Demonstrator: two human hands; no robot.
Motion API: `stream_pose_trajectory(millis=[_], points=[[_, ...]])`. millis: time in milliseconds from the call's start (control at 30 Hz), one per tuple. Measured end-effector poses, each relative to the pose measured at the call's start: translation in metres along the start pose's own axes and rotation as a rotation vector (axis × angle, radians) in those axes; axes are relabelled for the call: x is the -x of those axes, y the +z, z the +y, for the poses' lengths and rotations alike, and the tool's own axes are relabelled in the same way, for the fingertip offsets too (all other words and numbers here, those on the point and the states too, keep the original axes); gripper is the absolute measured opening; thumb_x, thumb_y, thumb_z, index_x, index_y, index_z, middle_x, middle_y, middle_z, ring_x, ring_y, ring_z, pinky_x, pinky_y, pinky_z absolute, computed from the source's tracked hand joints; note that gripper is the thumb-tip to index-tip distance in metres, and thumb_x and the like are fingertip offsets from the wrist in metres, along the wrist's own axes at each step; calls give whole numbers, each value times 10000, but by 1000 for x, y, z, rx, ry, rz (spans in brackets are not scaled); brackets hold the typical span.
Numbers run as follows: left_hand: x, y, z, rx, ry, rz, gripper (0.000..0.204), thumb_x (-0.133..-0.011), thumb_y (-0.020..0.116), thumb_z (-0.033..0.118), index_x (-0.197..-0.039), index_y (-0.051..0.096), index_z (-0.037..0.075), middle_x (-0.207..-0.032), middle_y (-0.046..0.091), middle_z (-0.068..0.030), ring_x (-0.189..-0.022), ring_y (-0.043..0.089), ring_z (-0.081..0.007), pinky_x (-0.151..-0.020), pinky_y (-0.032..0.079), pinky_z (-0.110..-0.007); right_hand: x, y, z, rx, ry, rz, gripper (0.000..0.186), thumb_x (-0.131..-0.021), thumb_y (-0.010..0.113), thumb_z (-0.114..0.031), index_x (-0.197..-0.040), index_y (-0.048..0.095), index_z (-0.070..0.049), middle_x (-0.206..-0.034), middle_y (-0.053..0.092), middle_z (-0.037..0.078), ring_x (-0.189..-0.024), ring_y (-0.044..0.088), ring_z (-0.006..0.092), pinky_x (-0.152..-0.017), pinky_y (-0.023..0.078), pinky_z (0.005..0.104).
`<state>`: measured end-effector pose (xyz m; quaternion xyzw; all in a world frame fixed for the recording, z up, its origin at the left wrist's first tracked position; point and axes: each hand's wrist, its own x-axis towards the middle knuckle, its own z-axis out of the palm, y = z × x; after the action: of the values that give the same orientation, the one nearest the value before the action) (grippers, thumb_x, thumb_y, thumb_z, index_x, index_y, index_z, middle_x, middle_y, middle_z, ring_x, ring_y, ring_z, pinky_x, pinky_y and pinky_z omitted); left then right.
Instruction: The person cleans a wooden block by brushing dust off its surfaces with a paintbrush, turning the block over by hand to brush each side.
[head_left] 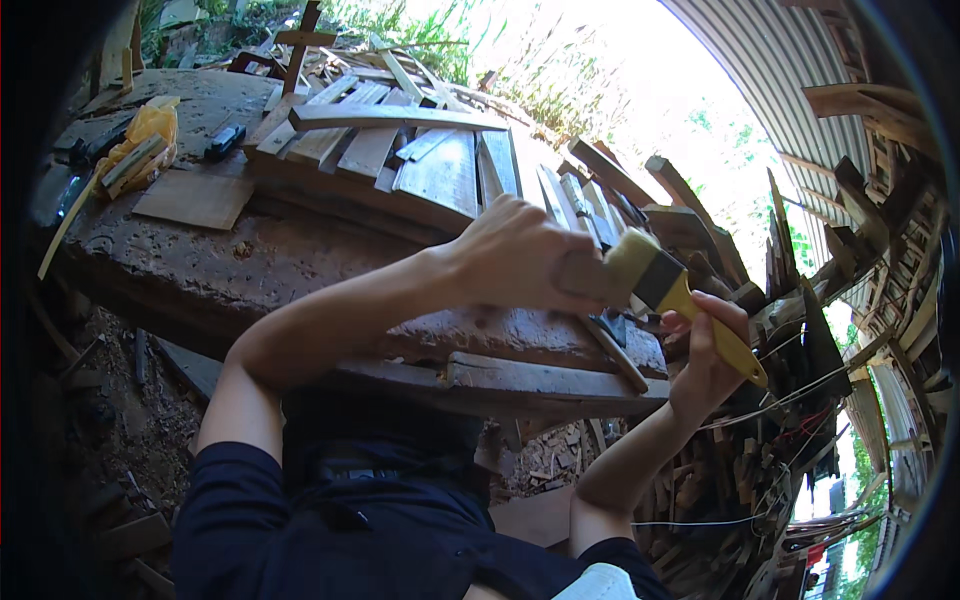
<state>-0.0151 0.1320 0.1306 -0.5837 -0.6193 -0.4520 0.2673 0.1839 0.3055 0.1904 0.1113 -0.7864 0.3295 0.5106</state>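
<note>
My right hand [708, 335] grips a flat paintbrush by its yellow handle [728, 348]. The brush has a dark ferrule and pale bristles [632, 262], which point left toward my other hand. My left hand [525, 255] is closed right beside the bristle tips, its fingers curled and smeared by motion. Whether those fingers pinch the bristles or a small blurred object is hidden. Both hands are above the right part of a thick, rough wooden workbench [290, 265]. Below them a wooden-handled tool [618, 358] lies near the bench's front edge, partly covered.
Several planks [400, 118] lie across the bench's far side. At its left are a thin wooden board [195, 198], a yellow plastic bag [155, 125] and a dark object [225, 142]. Wood scraps [700, 480] are heaped at the right, below a corrugated metal sheet [770, 75].
</note>
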Motion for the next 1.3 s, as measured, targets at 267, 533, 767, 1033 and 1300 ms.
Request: stream_pose_trajectory(millis=[267,533,767,1033,1300], points=[[33,-50,34,-362,-17,-55,427,-788,894,510,-1018,797,163,-785,770,-50,-752,786,-228,-671,625,-379,19,6,-9,-80,65,-88,128,-977,640,-17,-1071,691,52,-945,749,163,-787,760,206,-769,609,308],[44,-32,0,-15,4,97,478,-745,940,401,-1117,786,142,-966,807,-97,-867,798,-289,-780,637,-400,36,26,0,-173,220,-14,164,-996,629,-50,-1131,687,23,-921,735,149,-769,719,184,-704,551,282],[81,-23,-16,198,-12,158,479,-760,939,286,-1198,787,161,-1023,810,-113,-899,796,-316,-804,641,-393,57,39,-24,-16,65,-180,169,-1012,586,-29,-1154,668,11,-852,717,142,-745,727,207,-717,568,314],[87,-20,-9,229,-19,139,523,-716,953,255,-1200,790,140,-1076,812,-109,-949,800,-287,-843,639,-381,70,44,-20,-70,112,-133,187,-1003,600,-79,-1123,683,38,-923,738,157,-753,720,200,-740,595,333],[70,-45,-5,293,-71,-338,521,-706,970,313,-1145,798,91,-1008,808,-125,-912,793,-295,-831,622,-374,78,49,-5,-150,198,23,173,-970,589,-79,-1091,655,27,-921,693,146,-707,699,207,-701,562,308]])
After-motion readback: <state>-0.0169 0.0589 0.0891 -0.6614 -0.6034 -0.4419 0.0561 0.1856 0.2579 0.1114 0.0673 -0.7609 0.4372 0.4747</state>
